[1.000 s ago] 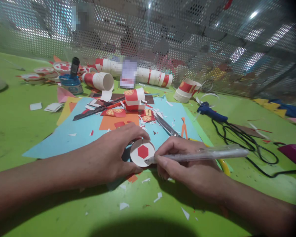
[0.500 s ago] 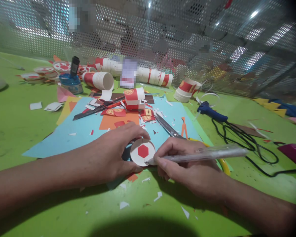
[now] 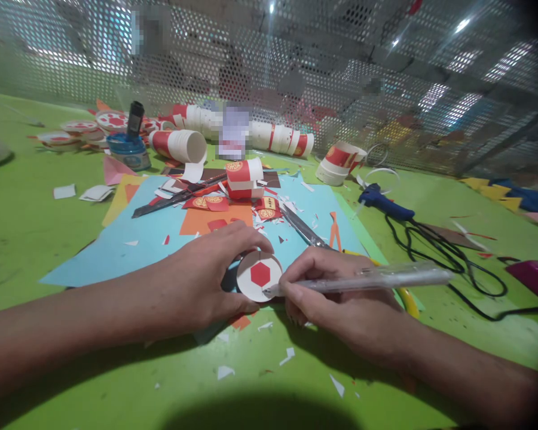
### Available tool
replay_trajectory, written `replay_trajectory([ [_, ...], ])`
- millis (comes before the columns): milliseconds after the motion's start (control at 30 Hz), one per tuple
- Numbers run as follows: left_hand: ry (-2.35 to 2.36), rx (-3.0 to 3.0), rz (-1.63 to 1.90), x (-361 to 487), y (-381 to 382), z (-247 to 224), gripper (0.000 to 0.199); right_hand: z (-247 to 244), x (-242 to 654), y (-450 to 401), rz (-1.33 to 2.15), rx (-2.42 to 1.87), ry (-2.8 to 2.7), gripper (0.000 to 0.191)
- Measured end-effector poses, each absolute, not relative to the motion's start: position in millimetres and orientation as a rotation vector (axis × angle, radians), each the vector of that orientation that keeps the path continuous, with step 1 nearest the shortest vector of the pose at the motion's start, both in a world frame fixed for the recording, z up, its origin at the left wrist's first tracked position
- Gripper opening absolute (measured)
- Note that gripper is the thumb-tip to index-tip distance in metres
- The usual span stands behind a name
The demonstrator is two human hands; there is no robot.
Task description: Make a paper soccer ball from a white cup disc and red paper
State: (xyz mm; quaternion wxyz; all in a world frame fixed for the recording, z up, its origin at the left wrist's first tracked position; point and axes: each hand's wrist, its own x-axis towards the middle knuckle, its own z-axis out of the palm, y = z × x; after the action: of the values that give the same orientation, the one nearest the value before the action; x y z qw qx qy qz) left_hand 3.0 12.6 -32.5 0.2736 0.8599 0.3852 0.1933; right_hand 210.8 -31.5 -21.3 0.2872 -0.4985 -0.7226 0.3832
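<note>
Between the thumb and fingers of my left hand is a round white paper disc with a red hexagon in its middle, tilted toward me. A thin dark line runs from the hexagon to the disc's upper edge, and a short one lies below it. My right hand grips a clear-barrelled pen, its tip touching the disc just under the hexagon. Scissors with yellow handles lie partly hidden behind my right hand. Under and beyond my hands is light blue paper.
Paper scraps litter the green table. Beyond lie a black cutter knife, cut cup pieces, stacked paper cups and a blue jar. A blue glue gun with a looping black cord lies right. A perforated screen stands behind.
Almost nothing differs. The pen tip has shifted very slightly on the disc below the hexagon, while my left hand and the disc stay in place.
</note>
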Motion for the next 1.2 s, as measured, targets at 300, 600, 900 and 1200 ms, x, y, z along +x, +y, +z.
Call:
replay_trajectory([
  [300, 1.012, 2.342, 0.533, 1.3, 12.2, -34.6, 0.046, -18.2, 209.1, -31.8, 1.019, -1.347, -1.954, 0.007],
  [600, 0.977, 2.351, 0.531, 3.0, 12.1, -31.5, 0.041, -17.5, 211.3, -32.4, 1.039, -1.321, -1.951, 0.007],
  [900, 0.969, 2.356, 0.523, 1.3, 9.8, -32.9, 0.040, -19.3, 209.8, -31.0, 1.018, -1.317, -1.960, 0.007],
  [1200, 0.974, 2.372, 0.518, 3.6, 10.3, -28.5, 0.039, -17.8, 209.1, -31.4, 1.014, -1.324, -1.982, 0.007],
])
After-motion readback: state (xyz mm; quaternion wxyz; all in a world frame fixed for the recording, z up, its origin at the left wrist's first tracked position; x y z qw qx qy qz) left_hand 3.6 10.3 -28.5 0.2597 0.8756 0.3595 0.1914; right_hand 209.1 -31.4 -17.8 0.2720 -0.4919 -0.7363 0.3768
